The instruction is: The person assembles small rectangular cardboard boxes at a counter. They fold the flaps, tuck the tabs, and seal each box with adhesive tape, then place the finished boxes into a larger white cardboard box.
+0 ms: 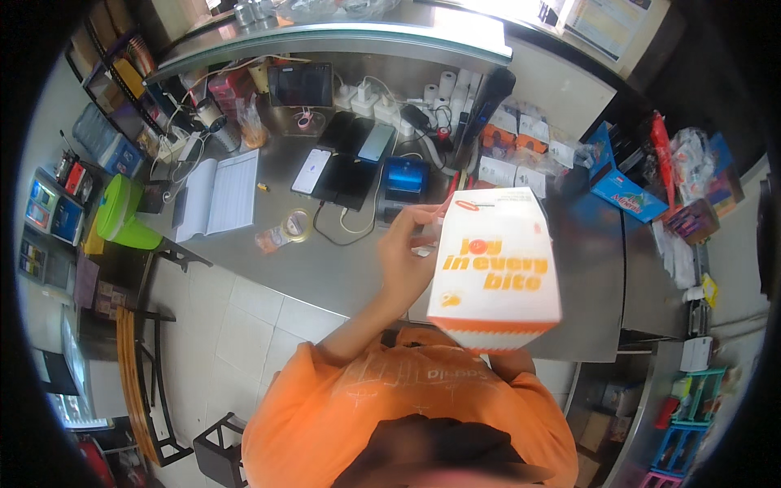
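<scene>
A white cardboard takeaway food box with orange edges and yellow printing is held up close in front of me, over the counter's front edge. My left hand is at its upper left side, fingers bent and closed against the box's edge. The fingertips are partly hidden there. My right hand is out of sight behind the box; only a bit of the right arm shows below it. Just beyond the box stands a small blue-topped device, near my left fingers.
On the steel counter lie several phones with cables, an open notebook and a tape roll. Paper packets and a blue carton are at the right. A green bin and black stool stand left.
</scene>
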A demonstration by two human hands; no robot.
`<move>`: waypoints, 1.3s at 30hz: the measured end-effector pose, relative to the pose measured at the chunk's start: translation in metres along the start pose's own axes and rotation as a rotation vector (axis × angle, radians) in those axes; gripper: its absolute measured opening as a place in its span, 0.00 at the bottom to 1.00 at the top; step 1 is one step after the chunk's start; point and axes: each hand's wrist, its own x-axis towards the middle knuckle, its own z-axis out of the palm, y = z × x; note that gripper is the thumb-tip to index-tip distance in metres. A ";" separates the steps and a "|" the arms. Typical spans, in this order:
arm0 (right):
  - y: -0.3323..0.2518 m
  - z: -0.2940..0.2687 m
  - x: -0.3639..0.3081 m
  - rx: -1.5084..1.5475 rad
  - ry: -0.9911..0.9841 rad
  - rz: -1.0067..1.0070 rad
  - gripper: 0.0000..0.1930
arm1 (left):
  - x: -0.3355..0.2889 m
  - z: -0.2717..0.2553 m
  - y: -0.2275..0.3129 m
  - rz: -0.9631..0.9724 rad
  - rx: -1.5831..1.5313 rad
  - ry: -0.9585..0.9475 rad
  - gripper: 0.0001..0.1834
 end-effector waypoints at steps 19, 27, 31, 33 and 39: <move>0.013 -0.041 0.044 0.638 0.149 0.214 0.19 | 0.017 -0.087 -0.047 0.265 0.282 -0.111 0.06; -0.015 -0.057 0.044 0.662 0.004 0.257 0.05 | 0.031 -0.095 -0.045 0.242 0.387 -0.133 0.08; -0.015 -0.038 0.038 0.393 0.191 0.099 0.04 | 0.029 -0.076 -0.019 0.136 0.320 -0.047 0.16; -0.018 -0.022 0.033 0.318 0.232 0.051 0.04 | 0.019 -0.060 -0.008 0.438 0.462 -0.271 0.20; -0.035 0.002 0.018 0.197 0.323 -0.155 0.03 | 0.000 -0.034 -0.002 0.627 0.533 -0.077 0.20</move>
